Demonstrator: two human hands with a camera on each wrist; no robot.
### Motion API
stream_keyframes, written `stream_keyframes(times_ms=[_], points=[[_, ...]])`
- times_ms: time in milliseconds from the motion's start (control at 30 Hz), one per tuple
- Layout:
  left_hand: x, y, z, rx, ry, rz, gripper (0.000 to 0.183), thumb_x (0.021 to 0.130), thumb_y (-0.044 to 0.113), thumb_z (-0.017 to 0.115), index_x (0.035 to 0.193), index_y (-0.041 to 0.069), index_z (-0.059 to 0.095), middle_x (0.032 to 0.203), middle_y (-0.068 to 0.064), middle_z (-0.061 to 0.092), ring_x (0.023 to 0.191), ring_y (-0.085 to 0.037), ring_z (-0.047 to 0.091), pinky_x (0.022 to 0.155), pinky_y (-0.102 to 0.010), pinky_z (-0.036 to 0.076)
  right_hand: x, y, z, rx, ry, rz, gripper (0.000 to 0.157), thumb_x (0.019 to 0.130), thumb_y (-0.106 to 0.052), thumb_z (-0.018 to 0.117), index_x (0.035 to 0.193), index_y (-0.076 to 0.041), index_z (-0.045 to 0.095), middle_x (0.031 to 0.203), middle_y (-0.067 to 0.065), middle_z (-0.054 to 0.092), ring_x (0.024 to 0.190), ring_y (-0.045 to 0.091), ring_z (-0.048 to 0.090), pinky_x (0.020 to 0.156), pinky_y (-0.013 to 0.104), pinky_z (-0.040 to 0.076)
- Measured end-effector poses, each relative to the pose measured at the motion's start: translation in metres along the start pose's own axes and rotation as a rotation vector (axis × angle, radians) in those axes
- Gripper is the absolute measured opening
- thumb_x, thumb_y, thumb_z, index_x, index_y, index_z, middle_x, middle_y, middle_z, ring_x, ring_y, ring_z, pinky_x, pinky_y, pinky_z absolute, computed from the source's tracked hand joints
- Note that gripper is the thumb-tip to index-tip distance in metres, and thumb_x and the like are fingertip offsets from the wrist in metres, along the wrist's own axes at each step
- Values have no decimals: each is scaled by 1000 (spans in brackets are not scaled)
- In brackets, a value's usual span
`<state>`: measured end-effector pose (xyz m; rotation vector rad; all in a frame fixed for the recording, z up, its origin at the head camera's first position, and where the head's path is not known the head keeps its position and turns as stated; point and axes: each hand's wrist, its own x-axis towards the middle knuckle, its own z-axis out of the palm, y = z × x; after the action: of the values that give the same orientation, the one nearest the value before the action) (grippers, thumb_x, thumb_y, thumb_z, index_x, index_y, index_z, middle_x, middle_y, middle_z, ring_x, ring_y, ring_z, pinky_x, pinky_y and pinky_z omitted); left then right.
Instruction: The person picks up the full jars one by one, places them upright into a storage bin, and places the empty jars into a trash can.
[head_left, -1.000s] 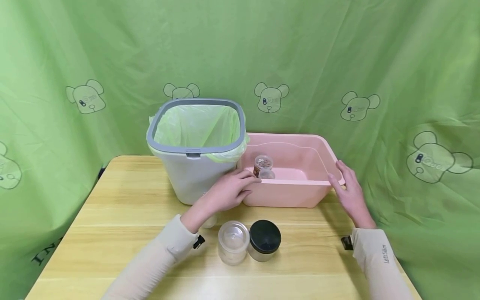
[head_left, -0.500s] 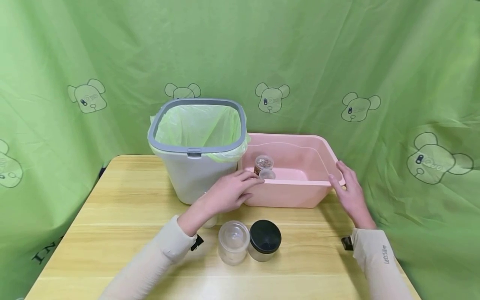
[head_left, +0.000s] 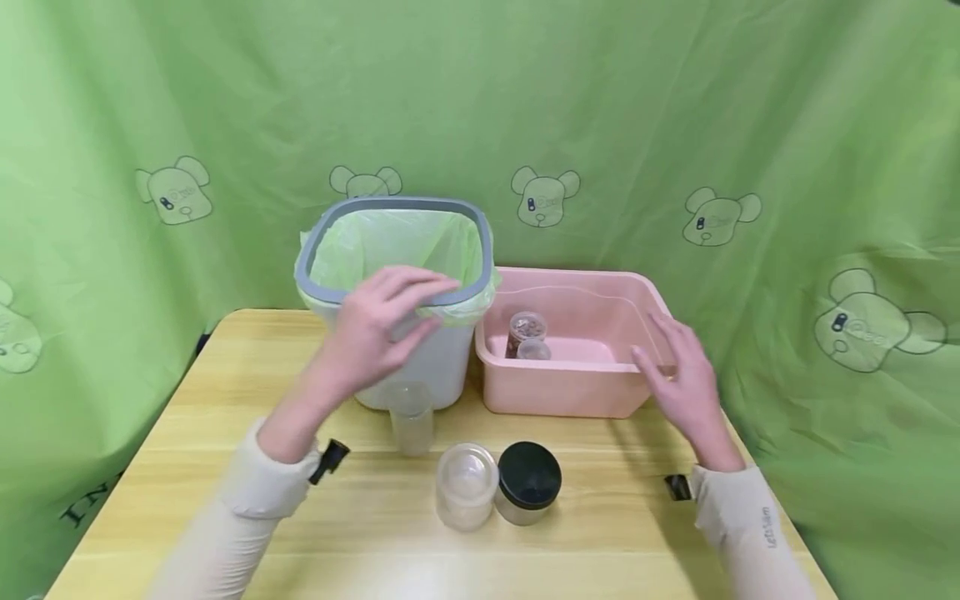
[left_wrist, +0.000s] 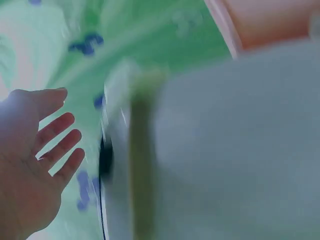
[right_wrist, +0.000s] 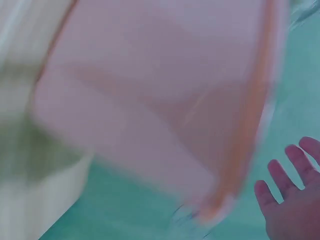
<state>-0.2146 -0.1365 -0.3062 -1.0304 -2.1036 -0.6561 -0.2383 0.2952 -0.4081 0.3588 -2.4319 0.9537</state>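
Left hand (head_left: 375,325) released, fingers extended, at the front rim of the white bin (head_left: 442,362), left of centre. Right hand (head_left: 682,382) released, fingers spread, near the right end of the pink tub (head_left: 566,392), right of centre; its wrist view shows a gap. Two small containers (head_left: 528,326) stand in the tub's left end. Clear cup (head_left: 413,429), clear jar (head_left: 467,492) and black-lidded jar (head_left: 529,477) stand on the bench (head_left: 615,517), lower centre.

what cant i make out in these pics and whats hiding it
Bottom of the bin liner: head view, hidden by the bin and left hand.
Base of the small front container: head view, behind the pink tub.
Contents, if any, of the black-lidded jar: head view, under its lid.
Rest of the right hand: right wrist view, cut off by the edge.
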Motion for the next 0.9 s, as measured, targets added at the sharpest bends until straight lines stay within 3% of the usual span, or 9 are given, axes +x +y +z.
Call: stream_keyframes(times_ms=[200,333,433,600,733,900], points=[[-26,-48,-32,49,86,-272,42,94,17,76,135,13,68,133,-12,68,124,-33,59,110,-55,45,-10,-58,30,46,-143,-112,63,98,-22,70,156,-15,46,157,17,49,143,43,44,115,69,33],[-45,-72,-42,22,90,-462,39,99,24,70,137,16,67,137,-13,65,126,-33,54,107,-62,41,-26,-84,50,57,-256,-174,63,98,-26,70,156,-16,47,156,13,50,142,38,47,115,66,36],[-55,-83,-45,-29,100,-558,39,101,29,66,139,17,66,140,-14,62,128,-33,51,106,-64,39,-38,-97,67,74,-350,-230,65,97,-32,72,156,-19,47,157,9,51,143,34,49,114,63,40],[-64,-88,-44,-79,134,-614,40,102,33,63,138,15,66,143,-15,59,131,-35,48,106,-67,36,-59,-110,91,70,-534,-305,75,93,-45,73,158,-22,43,156,5,51,139,29,53,111,58,46],[-67,-89,-37,-98,166,-627,39,103,34,60,135,12,68,143,-16,60,135,-36,45,109,-69,33,-72,-119,100,32,-677,-330,87,88,-58,74,160,-25,39,158,2,50,142,26,50,116,54,43],[-70,-92,-30,-112,204,-631,39,103,34,59,133,11,69,144,-16,60,138,-35,44,113,-69,30,-79,-125,110,-57,-790,-355,99,80,-65,78,161,-24,39,158,-2,49,143,23,50,118,50,41]])
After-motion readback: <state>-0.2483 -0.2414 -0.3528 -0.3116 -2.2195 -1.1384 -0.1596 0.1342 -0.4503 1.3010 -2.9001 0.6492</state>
